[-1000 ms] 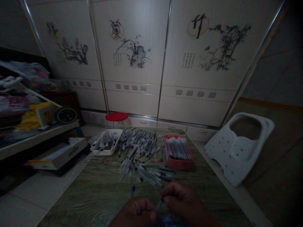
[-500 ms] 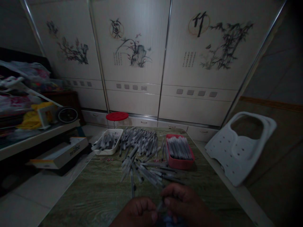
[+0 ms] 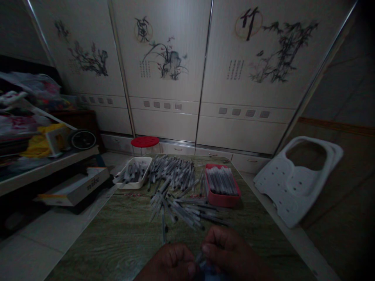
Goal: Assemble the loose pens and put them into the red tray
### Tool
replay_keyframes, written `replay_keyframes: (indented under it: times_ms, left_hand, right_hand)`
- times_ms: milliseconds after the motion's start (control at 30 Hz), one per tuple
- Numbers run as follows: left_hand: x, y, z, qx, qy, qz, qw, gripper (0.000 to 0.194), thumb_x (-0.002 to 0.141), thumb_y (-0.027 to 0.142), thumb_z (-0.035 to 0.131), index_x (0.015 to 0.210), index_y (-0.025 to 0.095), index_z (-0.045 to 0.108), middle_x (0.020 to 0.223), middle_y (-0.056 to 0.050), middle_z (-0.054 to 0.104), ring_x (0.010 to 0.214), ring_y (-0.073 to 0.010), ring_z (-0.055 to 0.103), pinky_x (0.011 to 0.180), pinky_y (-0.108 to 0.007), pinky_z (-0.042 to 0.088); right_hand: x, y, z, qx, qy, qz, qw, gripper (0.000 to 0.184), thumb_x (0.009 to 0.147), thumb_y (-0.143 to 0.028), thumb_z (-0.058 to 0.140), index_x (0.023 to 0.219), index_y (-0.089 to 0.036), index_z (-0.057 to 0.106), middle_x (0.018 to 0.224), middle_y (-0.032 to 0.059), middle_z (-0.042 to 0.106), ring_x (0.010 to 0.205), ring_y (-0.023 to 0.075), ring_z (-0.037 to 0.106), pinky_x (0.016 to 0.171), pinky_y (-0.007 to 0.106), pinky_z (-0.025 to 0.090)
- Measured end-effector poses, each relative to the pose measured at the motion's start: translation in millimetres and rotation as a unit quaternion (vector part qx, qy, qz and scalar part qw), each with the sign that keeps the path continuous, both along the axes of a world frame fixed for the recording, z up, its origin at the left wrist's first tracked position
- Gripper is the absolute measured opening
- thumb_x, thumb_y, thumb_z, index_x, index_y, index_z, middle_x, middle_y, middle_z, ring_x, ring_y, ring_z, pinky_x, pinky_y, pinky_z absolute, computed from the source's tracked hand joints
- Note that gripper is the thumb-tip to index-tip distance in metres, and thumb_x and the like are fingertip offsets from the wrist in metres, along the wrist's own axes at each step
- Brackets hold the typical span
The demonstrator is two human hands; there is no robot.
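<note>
At the table's near edge, my left hand (image 3: pixel 172 260) and my right hand (image 3: pixel 227 249) are close together, both with fingers closed. Between their fingertips shows a short bit of a translucent pen (image 3: pixel 199 257), mostly hidden and dim. Beyond them lies a loose spread of clear pens with dark ends (image 3: pixel 184 214), and behind it a bigger pile of pens (image 3: pixel 172 171). Upright pens (image 3: pixel 222 181) fill a red plastic basket (image 3: pixel 224 200) at the right. More pens lie in a white tray (image 3: pixel 144 180) at the left.
The wood-grain table (image 3: pixel 117 242) stands before sliding cabinet doors (image 3: pixel 164 125). Behind it is a red stool (image 3: pixel 145 141). A white plastic chair back (image 3: pixel 290 183) is at the right. Cluttered shelving (image 3: pixel 58 156) and an open box (image 3: pixel 76 189) stand at the left.
The right hand's fingers have curled in slightly, and the dark end seen between the hands earlier is now hidden. The view has tilted a little; the pens and containers have stayed put.
</note>
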State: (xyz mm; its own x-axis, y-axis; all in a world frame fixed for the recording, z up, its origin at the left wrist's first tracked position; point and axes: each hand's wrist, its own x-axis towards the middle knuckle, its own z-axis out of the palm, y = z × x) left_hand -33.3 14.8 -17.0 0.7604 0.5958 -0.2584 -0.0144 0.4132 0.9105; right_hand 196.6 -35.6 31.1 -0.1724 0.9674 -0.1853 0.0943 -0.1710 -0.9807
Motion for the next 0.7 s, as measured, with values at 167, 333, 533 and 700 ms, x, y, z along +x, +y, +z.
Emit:
replay_keyframes:
  times_ms: [167,333,533,700]
  left_hand:
    - [1,0,-4.2,0.003,0.0,-0.002,1.0,0.05,0.077,0.064,0.085,0.086,0.017,0.068,0.065,0.001,0.062,0.052,-0.008,0.042,0.053,-0.023,0.027]
    - [3,3,-7.3,-0.01,0.003,0.004,1.0,0.055,0.073,0.068,0.086,0.084,0.017,0.066,0.065,0.0,0.064,0.052,-0.0084,0.045,0.052,-0.022,0.028]
    - [3,2,-11.1,0.001,-0.008,0.023,1.0,0.05,0.077,0.063,0.086,0.085,0.017,0.068,0.068,-0.002,0.068,0.056,-0.0113,0.054,0.055,-0.023,0.034]
    - [3,-2,-1.2,0.01,-0.013,0.015,1.0,0.051,0.076,0.064,0.086,0.084,0.017,0.067,0.067,-0.001,0.067,0.055,-0.0099,0.05,0.055,-0.023,0.031]
  right_hand:
    - [-8,2,4.9,0.058,-0.126,-0.033,0.99,0.052,0.092,-0.066,0.064,0.069,-0.022,0.049,0.067,-0.0053,0.043,0.067,0.0139,0.041,0.062,0.027,0.032]
    - [-7,0,7.2,0.034,-0.093,-0.018,0.995,0.055,0.1,-0.071,0.049,0.081,-0.021,0.062,0.071,-0.0027,0.054,0.065,0.0147,0.049,0.059,0.027,0.036]
    - [-3,1,1.6,0.027,-0.031,-0.001,0.999,0.046,0.094,-0.066,0.063,0.091,-0.02,0.066,0.073,-0.0026,0.059,0.062,0.0138,0.05,0.06,0.027,0.038]
    - [-14,4,-1.5,0.064,-0.162,-0.044,0.984,0.039,0.097,-0.051,0.06,0.072,-0.023,0.048,0.071,-0.0039,0.047,0.071,0.0164,0.047,0.064,0.029,0.034]
